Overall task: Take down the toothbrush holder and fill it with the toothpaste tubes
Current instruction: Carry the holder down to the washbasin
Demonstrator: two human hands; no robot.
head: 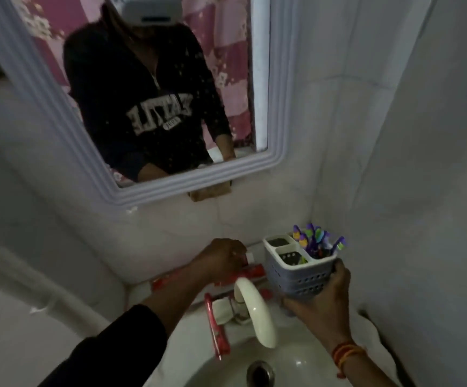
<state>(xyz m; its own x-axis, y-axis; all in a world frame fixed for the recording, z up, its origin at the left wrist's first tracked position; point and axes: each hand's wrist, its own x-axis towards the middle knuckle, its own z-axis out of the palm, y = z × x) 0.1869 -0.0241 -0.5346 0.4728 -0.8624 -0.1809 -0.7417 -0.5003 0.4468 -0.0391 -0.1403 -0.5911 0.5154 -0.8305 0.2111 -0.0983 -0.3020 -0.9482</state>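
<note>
The toothbrush holder (296,270) is a white and lavender perforated basket with three compartments. Several colourful toothbrushes (314,238) stand in its far right compartment; the other two look empty. My right hand (320,297) grips it from below and the right, upright above the sink's back edge. My left hand (224,259) is closed on a red and white toothpaste tube (250,268) at the back ledge. Another red tube (161,282) lies on the ledge to the left. A third red tube (217,328) lies on the sink rim left of the tap.
A white curved tap (257,311) arches over the white sink (296,356), its drain (260,374) below. A framed mirror (277,135) hangs on the tiled wall above and reflects a person in a dark sweatshirt. The side wall stands close on the right.
</note>
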